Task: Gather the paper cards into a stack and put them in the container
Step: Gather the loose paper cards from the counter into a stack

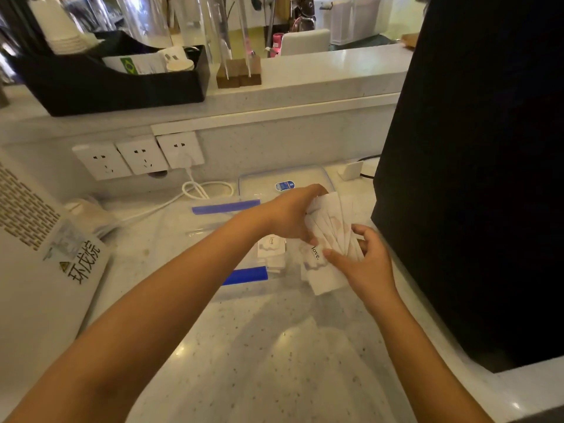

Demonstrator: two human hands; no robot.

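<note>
Fanning between both hands, the white printed paper cards (331, 230) get squared: left hand (288, 213) clamps the far edge, right hand (367, 267) curls loosely beneath, above the clear blue-clipped plastic container (244, 277) holding more cards on the speckled white tabletop (259, 346).

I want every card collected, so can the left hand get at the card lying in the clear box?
Probably yes. The box is open on top and that card lies uncovered just below the left hand, which already holds fanned cards.
</note>
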